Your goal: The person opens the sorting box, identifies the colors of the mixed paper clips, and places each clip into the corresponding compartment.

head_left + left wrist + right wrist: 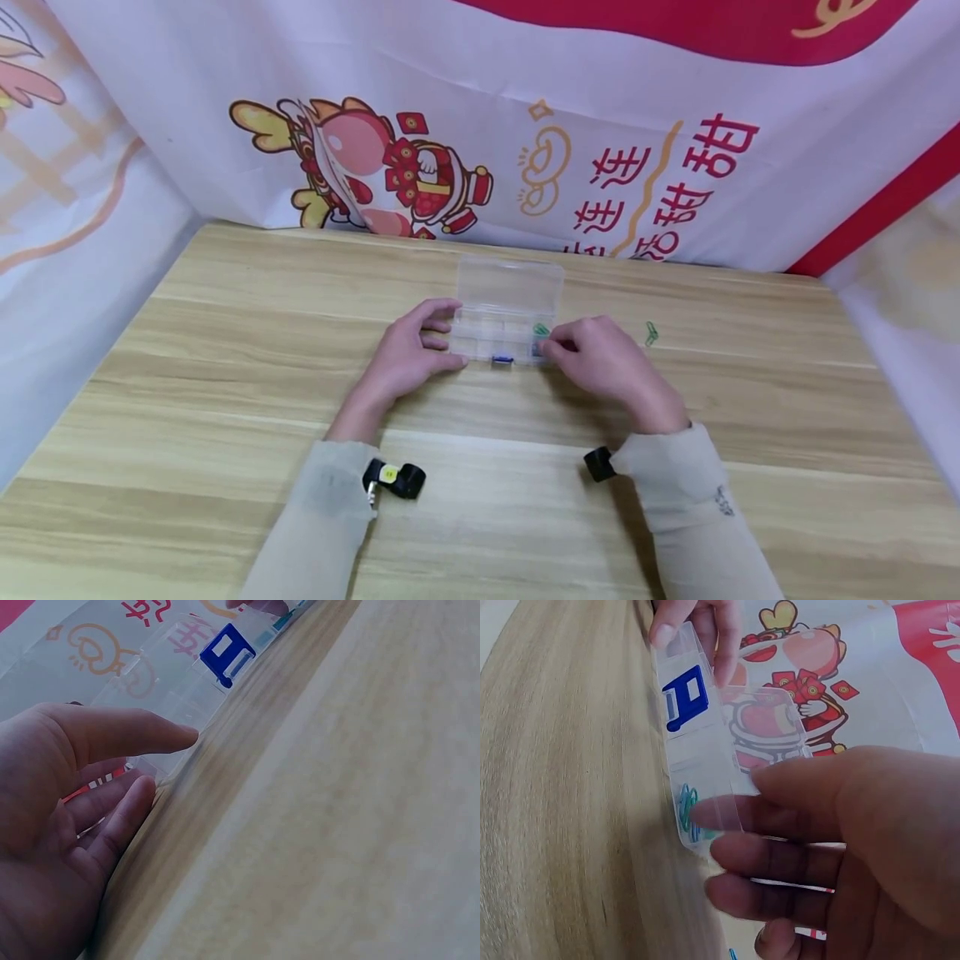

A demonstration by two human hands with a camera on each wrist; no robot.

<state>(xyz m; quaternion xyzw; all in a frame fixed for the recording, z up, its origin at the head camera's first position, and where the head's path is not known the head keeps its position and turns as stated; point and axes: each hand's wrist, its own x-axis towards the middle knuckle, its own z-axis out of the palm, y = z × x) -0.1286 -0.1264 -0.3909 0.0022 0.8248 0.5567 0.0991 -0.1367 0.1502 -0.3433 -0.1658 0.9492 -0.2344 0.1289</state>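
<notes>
A clear plastic compartment box (477, 346) lies on the table with its lid (510, 283) raised toward the back. My left hand (411, 348) holds its left end, thumb at the front corner and fingers toward the back. A blue latch (227, 654) sticks out from the front side. My right hand (600, 358) is over the right end, fingertips at the front right compartment. Inside that compartment lie blue and green paper clips (688, 810); green paper clips (541, 329) fill part of the one behind. Nothing shows between the right thumb and fingers in the right wrist view.
A few green paper clips (651, 333) lie on the wooden table (480, 517) to the right of the box. A printed cloth (480, 108) with cartoon figures and red characters hangs along the table's back edge, close behind the raised lid.
</notes>
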